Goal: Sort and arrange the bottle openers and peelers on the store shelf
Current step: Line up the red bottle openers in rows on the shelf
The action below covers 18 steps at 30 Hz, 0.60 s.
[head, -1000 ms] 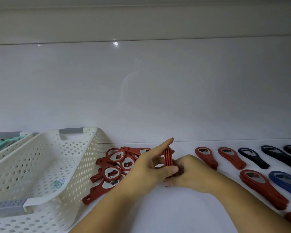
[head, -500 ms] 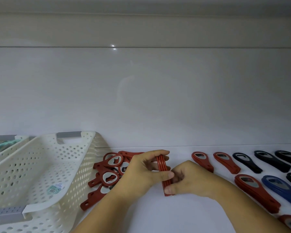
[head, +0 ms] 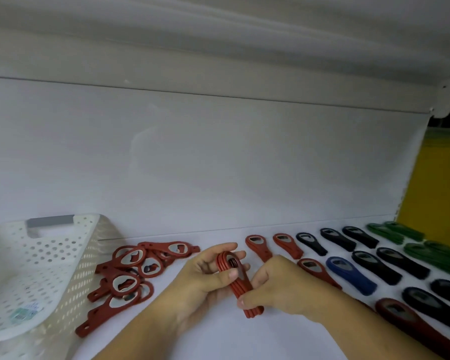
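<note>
**Stack squared up for the red row**

Tilted lower since a moment ago, the stack of red bottle openers (head: 240,283) sits pinched between left hand (head: 205,279) and right hand (head: 278,287), aligning edges above the shelf (head: 218,339), between the loose red pile (head: 126,275) and sorted rows (head: 369,258).

Hidden behind the left hand (head: 203,279) and right hand (head: 278,289): the middle of the red opener stack (head: 240,284), count not readable. Cut off at 8 o'clock: the white basket (head: 63,258), label (head: 24,311) too blurred to read. Cropped at 4 o'clock: a red opener (head: 413,326) and the black openers (head: 431,307) (smeared by motion). Blurred at 3 o'clock: the green pieces (head: 411,240), type unclear. Overlapped at 9 o'clock: the loose red pile (head: 125,276), lower pieces buried.
</note>
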Each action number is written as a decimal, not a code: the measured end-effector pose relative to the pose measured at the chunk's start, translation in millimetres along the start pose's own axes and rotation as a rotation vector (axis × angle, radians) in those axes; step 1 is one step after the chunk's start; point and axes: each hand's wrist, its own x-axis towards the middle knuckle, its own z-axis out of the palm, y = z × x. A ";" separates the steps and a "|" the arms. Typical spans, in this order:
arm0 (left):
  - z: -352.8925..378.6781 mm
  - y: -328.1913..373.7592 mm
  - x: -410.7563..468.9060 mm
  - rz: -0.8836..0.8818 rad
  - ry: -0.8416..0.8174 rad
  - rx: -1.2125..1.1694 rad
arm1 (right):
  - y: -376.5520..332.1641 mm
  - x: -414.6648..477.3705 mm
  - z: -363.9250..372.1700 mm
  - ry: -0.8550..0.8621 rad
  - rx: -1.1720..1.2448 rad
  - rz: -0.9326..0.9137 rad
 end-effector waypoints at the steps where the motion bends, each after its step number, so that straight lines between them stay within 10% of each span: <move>1: 2.1 0.1 -1.4 -0.031 0.005 0.020 | 0.0 -5.5 -1.9 0.016 -0.029 0.033; 18: 7.7 -5.0 -2.3 -0.118 0.128 0.540 | 16.5 14.5 -38.6 0.105 -0.569 0.387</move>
